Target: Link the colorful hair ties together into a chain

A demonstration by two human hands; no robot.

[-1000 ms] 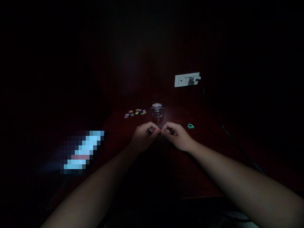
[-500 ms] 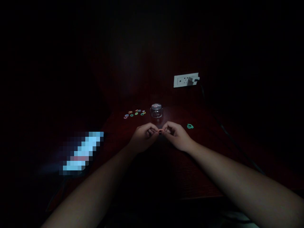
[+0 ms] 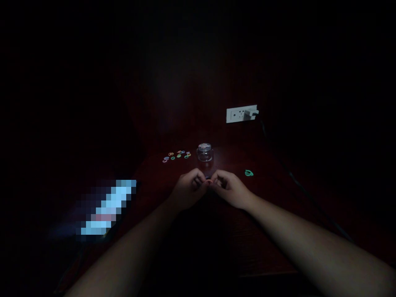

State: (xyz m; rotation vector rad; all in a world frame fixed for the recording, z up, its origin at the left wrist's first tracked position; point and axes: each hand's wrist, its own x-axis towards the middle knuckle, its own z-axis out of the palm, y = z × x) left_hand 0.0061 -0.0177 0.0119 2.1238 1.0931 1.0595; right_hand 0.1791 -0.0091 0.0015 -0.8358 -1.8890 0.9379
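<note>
Close together over the dark red table, my left hand [image 3: 191, 187] and my right hand [image 3: 230, 187] pinch a small orange-red hair tie [image 3: 209, 181] between their fingertips. Part of the loop is hidden by the fingers. Just beyond the hands stands a clear jar [image 3: 205, 153] with a patterned lid on. To the jar's left lie several small coloured hair ties [image 3: 178, 156], scattered. Right of my right hand, a green hair tie [image 3: 249, 173] rests on the table, looped or bunched with what may be another.
A lit device [image 3: 108, 210], its screen blurred out, lies left of my left forearm. On the back wall is a white socket [image 3: 241, 114] with a plug in it. A cable [image 3: 305, 192] runs down the right side. The surroundings are very dark.
The whole view has shifted, so everything sits slightly lower in the picture. Both hands keep the same pinch on the hair tie, with only slight finger movement.
</note>
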